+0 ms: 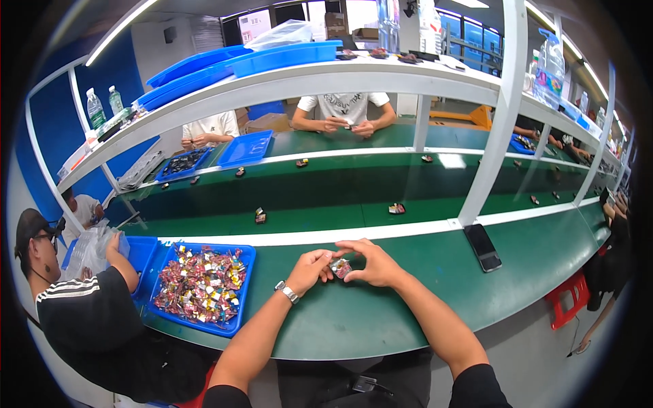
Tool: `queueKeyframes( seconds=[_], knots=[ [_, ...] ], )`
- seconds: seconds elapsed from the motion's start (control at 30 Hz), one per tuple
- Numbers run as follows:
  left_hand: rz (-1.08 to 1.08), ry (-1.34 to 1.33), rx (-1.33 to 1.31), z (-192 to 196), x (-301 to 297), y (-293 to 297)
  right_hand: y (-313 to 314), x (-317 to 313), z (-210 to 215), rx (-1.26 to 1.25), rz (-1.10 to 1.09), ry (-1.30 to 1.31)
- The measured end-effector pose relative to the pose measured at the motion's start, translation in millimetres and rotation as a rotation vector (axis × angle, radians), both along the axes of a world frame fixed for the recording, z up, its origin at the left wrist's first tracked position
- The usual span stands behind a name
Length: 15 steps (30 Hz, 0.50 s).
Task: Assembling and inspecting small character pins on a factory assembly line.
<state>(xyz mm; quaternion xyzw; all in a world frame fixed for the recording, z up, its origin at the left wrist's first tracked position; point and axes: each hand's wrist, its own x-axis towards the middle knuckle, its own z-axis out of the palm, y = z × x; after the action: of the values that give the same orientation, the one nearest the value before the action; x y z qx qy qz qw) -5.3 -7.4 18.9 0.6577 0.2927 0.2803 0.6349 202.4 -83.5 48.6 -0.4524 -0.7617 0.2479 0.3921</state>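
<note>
Both my hands meet over the green work surface, in front of my body. Between them is a small electronic part [341, 268] with pinkish-red wires and a pale, shiny piece. My left hand [307, 273], with a metal watch on its wrist, has its fingers closed at the part's left side. My right hand [375, 264] curves round the part from the right, thumb against its lower edge and index finger arched above. Left of my forearm, a blue tray [249, 285] is heaped with similar wired parts [201, 284] in red, yellow and white.
A black phone [482, 247] lies to the right. Beyond a white rail runs a green conveyor belt [326, 212] carrying scattered small parts. A white post [496, 129] supports the overhead shelf. At left a co-worker [102, 299] handles a clear plastic bag [92, 253]; others sit across.
</note>
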Motion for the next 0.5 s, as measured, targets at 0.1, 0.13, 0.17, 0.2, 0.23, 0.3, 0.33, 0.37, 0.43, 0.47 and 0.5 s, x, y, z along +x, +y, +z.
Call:
queueKeyframes(
  seconds=[0.1, 0.13, 0.17, 0.2, 0.23, 0.3, 0.33, 0.37, 0.43, 0.47, 0.5],
  knots=[
    [-0.042, 0.031, 0.012, 1.0, -3.2, -2.1, -4.9, -4.8, 3.8, 0.004, 0.013, -0.033],
    [-0.062, -0.009, -0.01, 2.2, -4.7, -1.9, -3.9, -5.2, 1.6, 0.002, 0.005, -0.036],
    [-0.081, -0.049, -0.032, 2.9, -5.7, -1.8, -2.6, -5.5, -0.6, 0.0, -0.001, -0.041],
    [-0.075, -0.046, -0.031, 2.7, -6.1, -2.4, -1.6, -5.3, -3.8, 0.001, 0.006, -0.038],
    [-0.023, -0.106, -0.072, 2.0, -5.4, -3.2, -1.4, -4.9, -7.8, 0.065, -0.042, -0.033],
    [0.036, -0.163, -0.116, 0.5, -3.8, -6.3, -2.0, -7.0, -10.4, 0.125, -0.083, -0.026],
    [0.066, -0.186, -0.125, 0.3, -2.2, -8.2, -4.2, -8.8, -9.4, 0.072, -0.149, 0.02],
    [0.096, -0.207, -0.134, -0.4, -2.4, -10.0, -7.0, -11.0, -9.0, 0.017, -0.216, 0.065],
    [0.108, -0.207, -0.134, -3.0, -3.7, -9.2, -10.6, -18.3, -8.0, 0.036, -0.248, 0.069],
    [0.118, -0.21, -0.133, -5.1, -4.1, -9.5, -12.2, -22.2, -9.1, 0.056, -0.284, 0.069],
    [0.112, -0.203, -0.138, -5.5, -2.4, -9.3, -11.8, -22.9, -11.4, 0.051, -0.29, 0.074]
  ],
)
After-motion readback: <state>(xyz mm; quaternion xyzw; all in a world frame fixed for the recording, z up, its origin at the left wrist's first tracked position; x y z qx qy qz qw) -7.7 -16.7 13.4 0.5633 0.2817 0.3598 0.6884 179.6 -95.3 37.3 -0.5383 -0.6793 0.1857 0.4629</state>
